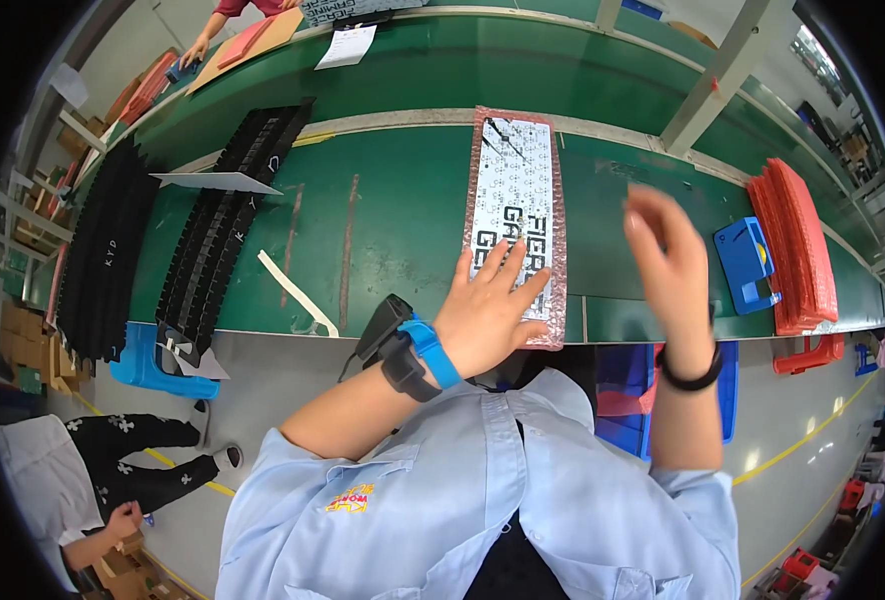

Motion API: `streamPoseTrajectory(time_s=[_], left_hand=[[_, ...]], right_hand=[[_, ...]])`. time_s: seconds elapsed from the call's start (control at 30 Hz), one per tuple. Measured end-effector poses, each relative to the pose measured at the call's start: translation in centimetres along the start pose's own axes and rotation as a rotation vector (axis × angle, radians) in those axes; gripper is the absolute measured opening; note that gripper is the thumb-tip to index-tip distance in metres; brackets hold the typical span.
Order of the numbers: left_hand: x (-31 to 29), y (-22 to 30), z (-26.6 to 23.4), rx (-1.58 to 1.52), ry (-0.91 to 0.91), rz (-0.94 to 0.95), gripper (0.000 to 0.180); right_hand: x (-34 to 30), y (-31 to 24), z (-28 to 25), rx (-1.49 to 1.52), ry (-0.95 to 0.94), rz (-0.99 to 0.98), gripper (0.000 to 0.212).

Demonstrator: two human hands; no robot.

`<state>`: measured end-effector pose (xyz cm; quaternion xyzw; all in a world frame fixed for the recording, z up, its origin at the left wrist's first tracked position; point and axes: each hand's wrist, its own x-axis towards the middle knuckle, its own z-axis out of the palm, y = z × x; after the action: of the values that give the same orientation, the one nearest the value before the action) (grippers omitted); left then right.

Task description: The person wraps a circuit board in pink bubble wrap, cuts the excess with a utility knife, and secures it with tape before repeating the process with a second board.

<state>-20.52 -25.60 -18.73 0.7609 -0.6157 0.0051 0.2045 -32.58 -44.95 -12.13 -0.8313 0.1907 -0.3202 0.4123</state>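
A long white perforated board with black lettering [511,185] lies on a pink bubble-wrap bag [559,250] on the green bench [413,220]. Thin black strips or wires cross the board's far end. My left hand [488,310] rests flat on its near part with fingers spread, covering some of the lettering. To the right of the board, my right hand [671,265] is raised over the bench, its fingers bent and the thumb a little apart. I see nothing in it. A dark device and a blue strap [430,352] circle my left wrist.
Black slotted racks [225,215] stand at left, one holding a thin white panel [218,182]. A white strip [298,292] lies nearby. At right are a blue dispenser [746,262] and a stack of pink bubble bags [798,250]. A metal post [718,85] rises behind. Other people work around.
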Motion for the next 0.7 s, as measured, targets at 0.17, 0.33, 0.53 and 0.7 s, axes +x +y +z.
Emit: streamPoseTrajectory(time_s=[0.17,0.33,0.53,0.7], left_hand=[[0.1,0.6,1.1,0.016,0.073,0.006,0.053],[0.1,0.2,1.1,-0.019,0.098,-0.008,0.050],[0.1,0.0,1.0,-0.036,0.122,-0.013,0.048],[-0.2,0.3,0.9,-0.040,0.166,0.000,0.045]], right_hand=[[11.7,5.4,3.6,-0.332,-0.225,0.170,0.054],[16.5,6.3,8.1,-0.116,-0.273,0.547,0.044],[18.9,6.6,9.6,0.173,-0.238,0.768,0.030],[19.8,5.7,8.4,0.705,-0.447,0.666,0.029]])
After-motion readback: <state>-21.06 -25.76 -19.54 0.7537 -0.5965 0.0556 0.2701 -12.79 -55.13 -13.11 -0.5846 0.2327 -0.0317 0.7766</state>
